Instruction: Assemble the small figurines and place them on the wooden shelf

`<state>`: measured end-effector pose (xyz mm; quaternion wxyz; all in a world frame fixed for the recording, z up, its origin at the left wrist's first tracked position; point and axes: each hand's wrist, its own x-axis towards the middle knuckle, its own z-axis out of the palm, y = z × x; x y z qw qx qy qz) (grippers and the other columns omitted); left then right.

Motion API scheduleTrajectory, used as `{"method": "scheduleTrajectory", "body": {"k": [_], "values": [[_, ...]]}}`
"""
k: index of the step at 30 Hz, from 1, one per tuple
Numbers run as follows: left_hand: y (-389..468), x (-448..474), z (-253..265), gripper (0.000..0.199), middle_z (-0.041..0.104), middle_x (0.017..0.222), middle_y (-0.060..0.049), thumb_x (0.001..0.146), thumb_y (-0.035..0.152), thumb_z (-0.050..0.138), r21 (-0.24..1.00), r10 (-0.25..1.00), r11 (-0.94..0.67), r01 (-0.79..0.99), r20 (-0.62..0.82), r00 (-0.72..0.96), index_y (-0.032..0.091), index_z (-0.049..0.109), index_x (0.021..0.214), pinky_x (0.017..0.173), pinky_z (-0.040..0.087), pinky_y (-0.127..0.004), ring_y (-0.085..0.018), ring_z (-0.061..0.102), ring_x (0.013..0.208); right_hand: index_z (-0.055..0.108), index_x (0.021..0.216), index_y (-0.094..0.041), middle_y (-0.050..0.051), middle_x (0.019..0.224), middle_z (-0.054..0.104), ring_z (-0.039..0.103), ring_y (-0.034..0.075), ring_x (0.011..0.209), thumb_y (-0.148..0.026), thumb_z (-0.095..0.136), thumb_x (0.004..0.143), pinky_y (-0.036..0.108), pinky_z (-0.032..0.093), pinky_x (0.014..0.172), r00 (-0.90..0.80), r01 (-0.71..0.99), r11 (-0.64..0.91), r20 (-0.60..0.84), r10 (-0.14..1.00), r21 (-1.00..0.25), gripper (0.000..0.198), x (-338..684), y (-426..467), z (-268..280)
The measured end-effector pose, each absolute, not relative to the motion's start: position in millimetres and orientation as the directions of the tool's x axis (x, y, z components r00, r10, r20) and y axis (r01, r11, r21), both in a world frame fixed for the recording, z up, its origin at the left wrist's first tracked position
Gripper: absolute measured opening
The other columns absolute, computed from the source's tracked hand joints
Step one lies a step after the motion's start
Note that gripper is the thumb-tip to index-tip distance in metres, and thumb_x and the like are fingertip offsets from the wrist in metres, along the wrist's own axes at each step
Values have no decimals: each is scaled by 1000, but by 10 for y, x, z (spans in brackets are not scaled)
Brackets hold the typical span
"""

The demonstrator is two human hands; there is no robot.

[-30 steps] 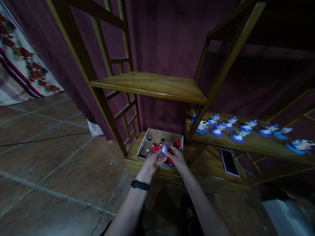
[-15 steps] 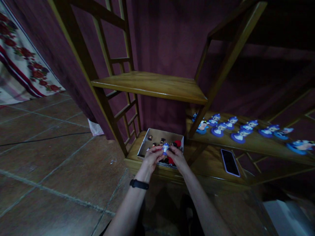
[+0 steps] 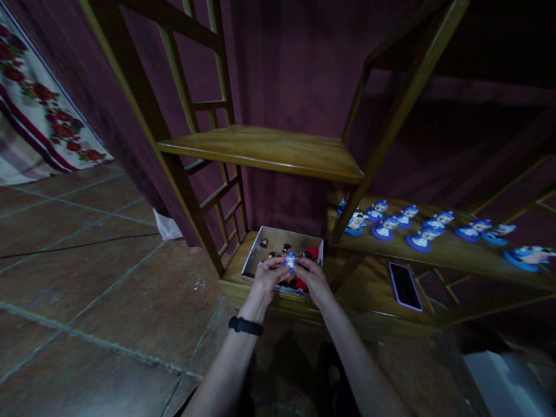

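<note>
Between my fingertips I hold a small blue-and-white figurine upright above an open box. My left hand grips it from the left, with a black band on that wrist. My right hand pinches its right side. Beneath both hands, the shallow cardboard box rests on the low wooden shelf. Several small figures lie in it, among them a dark one at the back left and a red one at the right; my hands hide part of the contents.
Several blue-based figurines stand on the raised shelf to the right. A phone lies on the lower board. Above the box juts a wooden shelf, with slanting posts on either side. A cable crosses the tiled floor at left.
Both hands still hold the figurine over the box in nearly the same pose. The whole view has shifted very slightly; nothing else has visibly moved.
</note>
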<state>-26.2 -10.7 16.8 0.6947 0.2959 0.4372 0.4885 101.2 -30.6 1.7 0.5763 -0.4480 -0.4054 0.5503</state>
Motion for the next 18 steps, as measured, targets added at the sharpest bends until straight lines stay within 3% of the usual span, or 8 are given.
{"method": "scheduleTrajectory", "body": {"k": [9, 14, 18], "values": [[-146, -156, 208, 25, 66, 64, -3, 51, 14, 76, 922, 987, 159, -353, -148, 60, 11, 66, 73, 58, 50, -23, -10, 58, 57, 63, 84, -20, 1, 85, 68, 62, 17, 80, -28, 67, 62, 33, 45, 81, 137, -243, 47, 14, 990, -969, 23, 1022, -279, -1], [-132, -165, 155, 26, 65, 63, -2, 52, 11, 76, 878, 970, 236, -417, -236, 53, 11, 66, 76, 58, 51, -23, -10, 59, 57, 65, 85, -19, 2, 85, 68, 61, 18, 81, -31, 67, 63, 33, 46, 79, 160, -216, 32, -3, 987, -976, 25, 1012, -283, -35], [-101, -213, 119, 25, 67, 69, -4, 54, 9, 75, 782, 921, 381, -492, -368, 129, 11, 64, 75, 62, 52, -24, -12, 63, 62, 66, 82, -20, 1, 85, 67, 60, 18, 80, -32, 67, 64, 32, 48, 77, 181, -324, 11, -51, 982, -946, 22, 959, -299, -12]]}}
